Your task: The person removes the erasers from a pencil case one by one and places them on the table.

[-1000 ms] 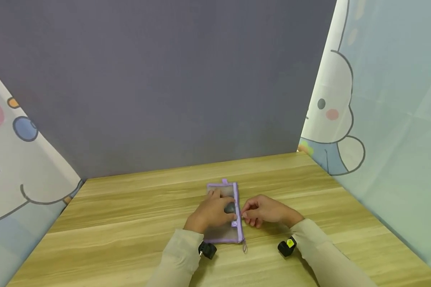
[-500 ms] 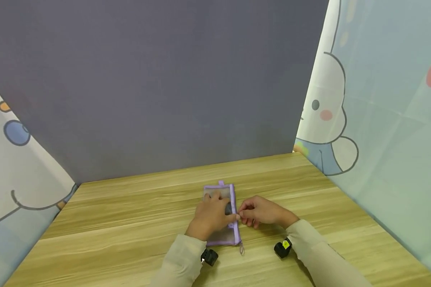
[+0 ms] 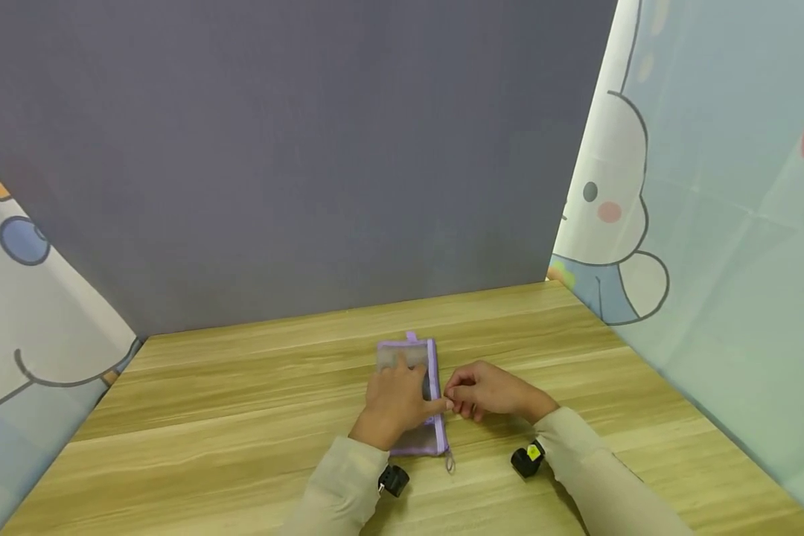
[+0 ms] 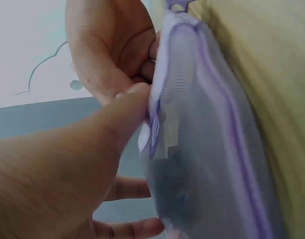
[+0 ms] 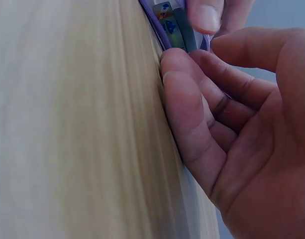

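Note:
A translucent mesh zipper pouch [image 3: 432,365] with lilac trim lies flat on the wooden table. My left hand [image 3: 391,402] rests over it with spread fingers, and its thumb reaches across the zipped right edge. Beside that edge, my right hand [image 3: 489,388] has curled fingers; thumb and index finger pinch the pouch's border, close against the left thumb tip. Inside the pouch, a dark object with a colourful print [image 5: 173,27] shows in the right wrist view; its kind is unclear. In the left wrist view, a small lilac tab [image 4: 154,137] hangs by the thumbs.
A wood-grain table [image 3: 241,417] carries the pouch. A strap loop [image 3: 450,462] sticks out at the pouch's near right corner. Behind stands a grey panel [image 3: 308,164], with cartoon-printed curtains [image 3: 723,246] at the sides.
My left thumb has slid right, from on top of the pouch to past its zipped edge, meeting the right fingertips. The right hand stays by the edge. The head view has shifted slightly.

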The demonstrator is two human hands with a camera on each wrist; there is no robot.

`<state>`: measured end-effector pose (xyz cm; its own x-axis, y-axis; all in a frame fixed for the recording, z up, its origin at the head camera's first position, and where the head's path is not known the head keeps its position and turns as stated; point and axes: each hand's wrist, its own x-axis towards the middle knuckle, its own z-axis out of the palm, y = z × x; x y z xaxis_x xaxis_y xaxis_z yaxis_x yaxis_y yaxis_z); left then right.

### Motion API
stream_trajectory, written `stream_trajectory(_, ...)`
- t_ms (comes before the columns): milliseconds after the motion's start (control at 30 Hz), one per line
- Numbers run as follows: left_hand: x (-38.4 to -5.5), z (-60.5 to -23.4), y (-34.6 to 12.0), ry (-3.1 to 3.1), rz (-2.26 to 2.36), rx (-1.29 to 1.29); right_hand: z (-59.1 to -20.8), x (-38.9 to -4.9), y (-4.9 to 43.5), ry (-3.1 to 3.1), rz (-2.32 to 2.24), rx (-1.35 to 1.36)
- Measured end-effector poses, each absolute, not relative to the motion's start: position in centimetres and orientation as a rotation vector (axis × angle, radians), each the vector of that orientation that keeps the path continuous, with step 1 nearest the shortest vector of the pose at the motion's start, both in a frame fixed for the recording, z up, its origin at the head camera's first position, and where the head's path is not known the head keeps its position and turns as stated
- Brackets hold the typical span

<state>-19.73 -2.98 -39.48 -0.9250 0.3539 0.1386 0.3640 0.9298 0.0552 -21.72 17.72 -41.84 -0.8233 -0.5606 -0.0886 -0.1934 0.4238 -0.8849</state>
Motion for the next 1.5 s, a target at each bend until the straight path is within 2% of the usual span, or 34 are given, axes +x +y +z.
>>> stream_trajectory(733,-20.4,-39.4,-2.6,-2.952,-0.235,-0.481,-41.5,-22.3,18.0,2.313,-1.348,-0.66)
stream_trajectory(1100,-19.8,-39.9,-3.6,-2.946,-0.309,-0.557,-42.0,-20.9,16.9,2.306,-1.383,-0.668)
stream_trajectory(1300,-20.1,-40.0,-4.6,-2.914,-0.413,-0.602,-41.6,-20.7,16.0,2.481,-1.198,-0.81)
stream_trajectory(1500,-20.7,-39.5,-5.3,-2.84,-0.472,-0.73,-41.0,-21.5,16.1,2.587,-1.049,-0.83)
